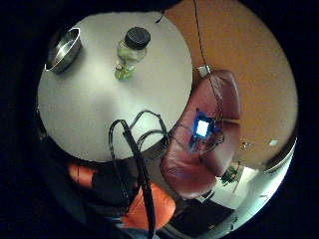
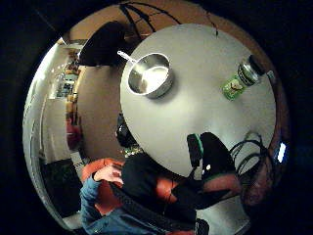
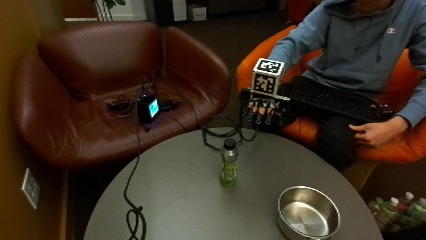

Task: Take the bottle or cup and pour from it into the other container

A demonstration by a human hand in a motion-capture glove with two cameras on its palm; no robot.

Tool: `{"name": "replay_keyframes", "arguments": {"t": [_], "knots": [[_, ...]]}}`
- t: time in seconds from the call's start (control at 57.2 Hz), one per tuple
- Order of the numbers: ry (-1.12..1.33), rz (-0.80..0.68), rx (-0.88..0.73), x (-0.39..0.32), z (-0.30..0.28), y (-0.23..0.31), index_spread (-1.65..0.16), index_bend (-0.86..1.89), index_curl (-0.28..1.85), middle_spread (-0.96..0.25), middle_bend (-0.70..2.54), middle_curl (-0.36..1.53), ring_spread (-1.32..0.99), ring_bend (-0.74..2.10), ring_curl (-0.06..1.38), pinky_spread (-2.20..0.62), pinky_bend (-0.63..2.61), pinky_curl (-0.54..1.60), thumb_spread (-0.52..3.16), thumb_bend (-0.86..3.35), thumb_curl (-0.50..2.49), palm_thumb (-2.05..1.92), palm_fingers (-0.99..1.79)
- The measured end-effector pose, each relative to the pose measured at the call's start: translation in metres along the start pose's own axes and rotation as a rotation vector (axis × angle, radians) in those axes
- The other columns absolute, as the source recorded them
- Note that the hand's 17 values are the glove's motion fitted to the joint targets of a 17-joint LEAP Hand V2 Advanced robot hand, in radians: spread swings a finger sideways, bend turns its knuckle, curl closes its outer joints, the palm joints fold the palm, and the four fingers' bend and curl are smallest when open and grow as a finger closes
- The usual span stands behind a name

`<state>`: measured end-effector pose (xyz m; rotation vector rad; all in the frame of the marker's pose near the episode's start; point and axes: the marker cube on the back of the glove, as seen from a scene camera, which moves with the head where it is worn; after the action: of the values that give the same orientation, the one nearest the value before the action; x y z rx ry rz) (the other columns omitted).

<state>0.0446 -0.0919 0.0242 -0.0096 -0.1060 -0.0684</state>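
Note:
A clear bottle (image 3: 228,162) with a black cap and a little green liquid at its bottom stands upright near the middle of the round grey table (image 3: 173,200). It also shows in both palm views as the bottle (image 1: 131,55) (image 2: 240,78). A steel pot (image 3: 308,212) with nothing visible in it sits at the table's near right; the palm views show the same pot (image 1: 65,49) (image 2: 150,74). My gloved right hand (image 3: 261,110) hangs above the table's far edge, behind the bottle and apart from it. Its fingers point down, relaxed, holding nothing.
Cable loops (image 3: 223,132) lie at the table's far edge, between hand and bottle. Another cable (image 3: 133,215) runs over the table's left side. A brown armchair (image 3: 86,75) holds a lit device (image 3: 148,107). The person's bare hand (image 3: 373,132) rests on their lap.

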Motion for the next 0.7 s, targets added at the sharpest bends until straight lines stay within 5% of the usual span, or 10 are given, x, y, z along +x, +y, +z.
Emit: {"name": "replay_keyframes", "arguments": {"t": [0.699], "knots": [[-0.044,0.099,-0.004,0.115,0.01,0.045,-0.4,0.16,0.28,-0.1,0.17,0.28,-0.06,0.35,0.29,0.2,0.44,0.34,0.99,-0.02,0.4,0.79,0.08]]}}
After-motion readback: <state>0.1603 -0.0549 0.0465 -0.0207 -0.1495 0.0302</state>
